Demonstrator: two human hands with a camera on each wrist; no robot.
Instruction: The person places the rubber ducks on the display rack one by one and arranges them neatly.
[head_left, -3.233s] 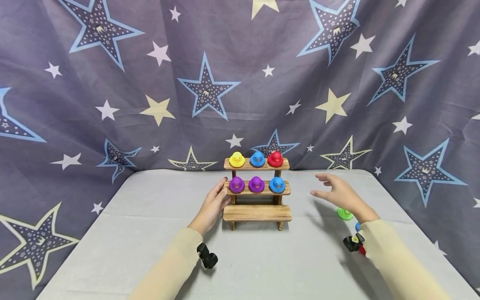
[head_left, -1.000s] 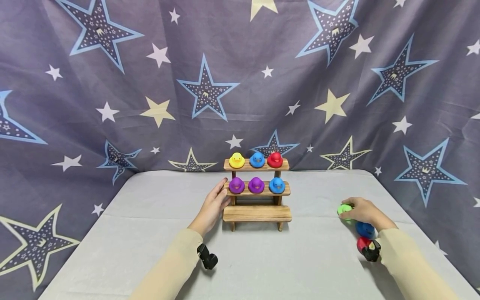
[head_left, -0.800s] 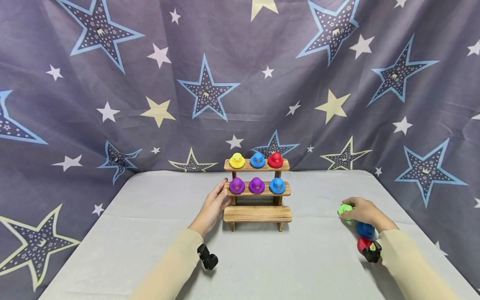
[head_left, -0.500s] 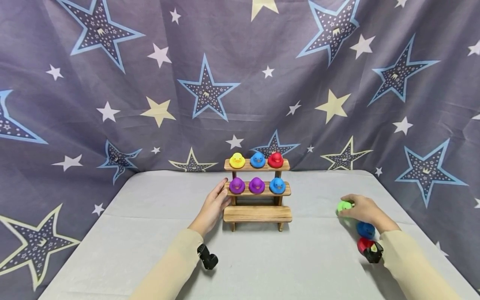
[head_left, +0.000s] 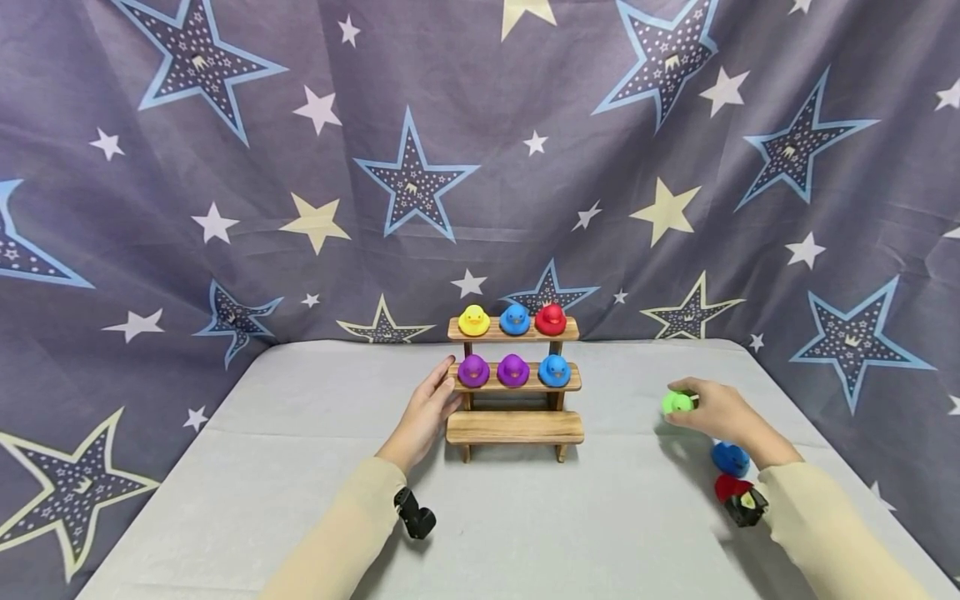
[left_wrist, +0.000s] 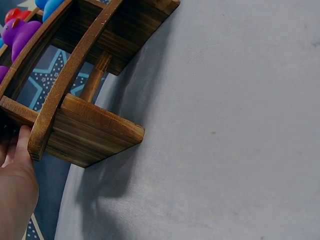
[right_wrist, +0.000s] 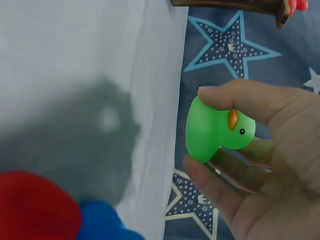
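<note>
A green rubber duck is pinched between the thumb and fingers of my right hand, above the table at right. The right wrist view shows the duck's orange beak and one black eye. My left hand holds the left end of a three-tier wooden display stand at its middle tier. The top tier bears a yellow duck, a blue duck and a red duck. On the middle tier sit two purple ducks and a blue one. The bottom tier is bare.
Below my right wrist a blue duck and a red duck lie on the grey-covered table. A small black wrist camera partly covers the red one. A starry curtain hangs behind and beside the table.
My right hand first reached down to the green duck and took hold of it. It has since lifted the duck off the table, slightly left. The left hand stays on the stand.
</note>
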